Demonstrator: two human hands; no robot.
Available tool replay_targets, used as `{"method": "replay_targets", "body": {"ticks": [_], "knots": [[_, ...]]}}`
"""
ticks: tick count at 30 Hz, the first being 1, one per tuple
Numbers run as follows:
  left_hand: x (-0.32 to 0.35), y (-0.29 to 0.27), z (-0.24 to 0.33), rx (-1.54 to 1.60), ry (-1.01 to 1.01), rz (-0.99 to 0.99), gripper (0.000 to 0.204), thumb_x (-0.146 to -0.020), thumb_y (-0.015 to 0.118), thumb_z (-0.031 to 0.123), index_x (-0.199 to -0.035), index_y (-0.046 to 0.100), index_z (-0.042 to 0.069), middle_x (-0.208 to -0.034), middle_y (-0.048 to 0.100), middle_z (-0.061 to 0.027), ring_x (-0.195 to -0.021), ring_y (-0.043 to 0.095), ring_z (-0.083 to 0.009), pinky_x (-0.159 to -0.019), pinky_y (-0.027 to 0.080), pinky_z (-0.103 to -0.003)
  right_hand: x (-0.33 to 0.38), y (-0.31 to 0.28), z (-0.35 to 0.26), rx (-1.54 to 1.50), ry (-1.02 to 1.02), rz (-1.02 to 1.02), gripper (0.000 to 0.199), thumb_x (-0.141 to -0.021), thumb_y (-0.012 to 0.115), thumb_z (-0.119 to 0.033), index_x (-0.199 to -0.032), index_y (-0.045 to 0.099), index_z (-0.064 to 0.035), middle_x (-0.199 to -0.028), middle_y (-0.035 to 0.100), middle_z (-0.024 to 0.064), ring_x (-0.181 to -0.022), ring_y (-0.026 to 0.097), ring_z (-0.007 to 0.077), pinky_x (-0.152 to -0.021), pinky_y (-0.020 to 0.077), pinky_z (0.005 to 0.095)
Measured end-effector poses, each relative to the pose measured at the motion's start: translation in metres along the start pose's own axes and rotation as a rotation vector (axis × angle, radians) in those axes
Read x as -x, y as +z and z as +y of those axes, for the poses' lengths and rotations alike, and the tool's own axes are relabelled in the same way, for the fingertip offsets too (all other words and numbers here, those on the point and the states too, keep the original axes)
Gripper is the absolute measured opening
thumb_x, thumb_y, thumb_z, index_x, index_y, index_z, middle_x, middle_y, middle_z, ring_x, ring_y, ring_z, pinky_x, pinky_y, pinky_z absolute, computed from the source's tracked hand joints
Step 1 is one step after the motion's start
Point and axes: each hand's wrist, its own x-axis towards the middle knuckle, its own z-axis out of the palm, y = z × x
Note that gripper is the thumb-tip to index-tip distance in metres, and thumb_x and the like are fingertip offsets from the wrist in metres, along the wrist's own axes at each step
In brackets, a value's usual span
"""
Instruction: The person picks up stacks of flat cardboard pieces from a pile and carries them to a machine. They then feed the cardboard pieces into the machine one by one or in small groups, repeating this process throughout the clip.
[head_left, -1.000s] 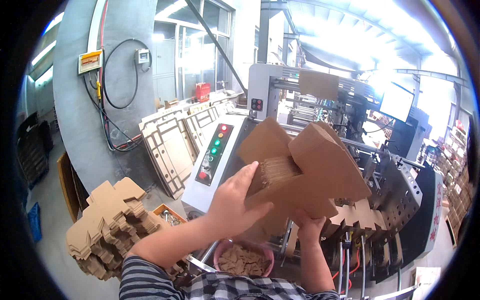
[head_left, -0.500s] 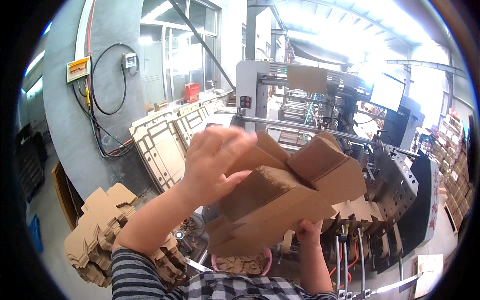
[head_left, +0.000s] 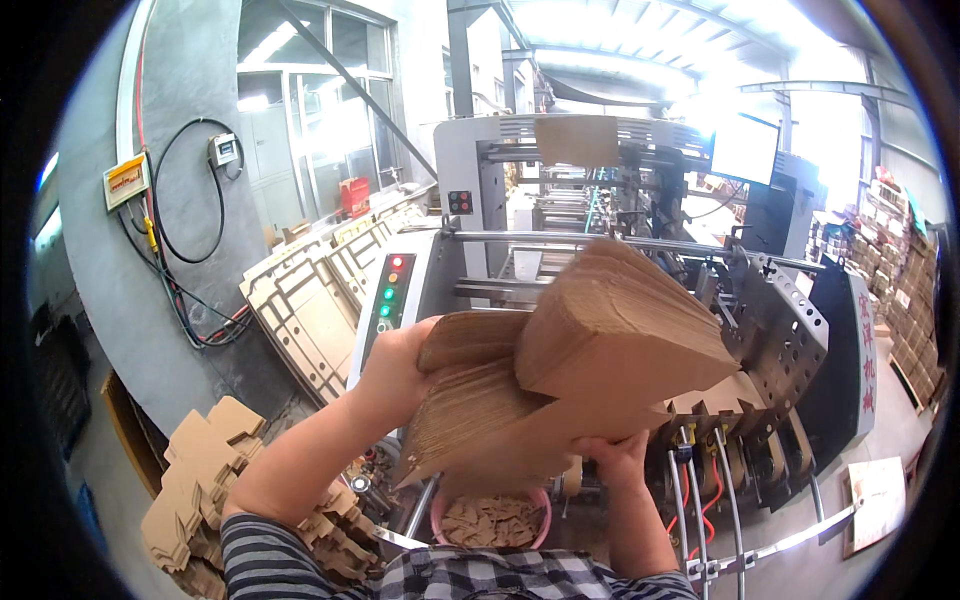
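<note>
Head view: 1 thick stack of brown cardboard blanks (head_left: 620, 350), raised between 2 hands, tilted, with layered edges loosely fanned toward the left and the top. At the lower edge, the right hand (head_left: 617, 458), grip closed on the stack, thumb against the near face, other fingers mostly out of sight. At the left end, the left hand (head_left: 392, 370), in contact with the flaps, fingertips hidden behind cardboard; no telling from here whether pinching or merely pressing.

Below the stack, 1 pink basin (head_left: 546, 522) with cardboard scraps (head_left: 490, 522) inside. At the lower left, well apart, 1 pile of cut cardboard (head_left: 195, 450) with uneven edges. Near the right hand, more blanks (head_left: 722, 393) in the machine, above upright metal rods (head_left: 705, 490). Beyond the left hand, 1 control panel (head_left: 392, 290) with lit buttons.

Likely trouble, by judgement: inner sheets sliding out, from too little squeeze on so many loose layers; a spill toward the basin, from the tilt and the weight above the right hand's small hold; creased flaps, from uneven pressure at the left end; a snagged right corner, from swinging too close to the machine.
</note>
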Motion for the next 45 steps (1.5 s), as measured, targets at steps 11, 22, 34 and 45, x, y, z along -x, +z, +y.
{"method": "replay_targets", "body": {"ticks": [11,22,34,45], "knots": [[0.004,-0.032,-0.026,0.279,-0.158,-0.309,0.053,-0.072,0.056,0.026,-0.114,0.038,0.0,-0.095,0.056,-0.0157,-0.09,0.054,-0.0243,-0.076,0.041,-0.029,0.006,0.015,-0.031,-0.052,0.183,-0.098,0.055,-0.047,0.073,-0.005,-0.096,0.049,-0.0019,-0.088,0.055,0.0077,-0.08,0.054,0.0215,-0.071,0.0446,0.0339],[-0.021,0.001,-0.024,0.492,-0.397,-0.292,0.083,-0.066,0.062,0.03,-0.128,0.014,0.005,-0.12,0.034,-0.0148,-0.107,0.038,-0.0211,-0.089,0.029,-0.031,-0.016,-0.015,-0.02,-0.194,0.442,-0.046,0.043,-0.062,0.063,-0.006,-0.1,0.045,0.0023,-0.09,0.055,0.0118,-0.078,0.056,0.0236,-0.069,0.0462,0.0358],[0.0,0.009,-0.068,0.323,-0.517,-0.211,0.061,-0.068,0.061,0.026,-0.115,0.035,-0.001,-0.108,0.047,-0.0128,-0.1,0.044,-0.0184,-0.086,0.033,-0.029,-0.03,0.007,-0.019,-0.137,0.692,-0.185,0.047,-0.064,0.064,-0.008,-0.105,0.043,0.0005,-0.094,0.054,0.0126,-0.084,0.055,0.0237,-0.072,0.0458,0.0349],[-0.048,0.01,-0.03,0.69,-0.064,0.049,0.083,-0.065,0.055,0.053,-0.127,0.02,0.011,-0.124,0.028,-0.0113,-0.103,0.042,-0.0239,-0.081,0.035,-0.032,-0.05,-0.076,-0.096,-0.315,0.161,0.368,0.039,-0.066,0.059,-0.015,-0.102,0.048,-0.007,-0.094,0.054,0.0074,-0.085,0.053,0.0242,-0.074,0.0439,0.04]]}}
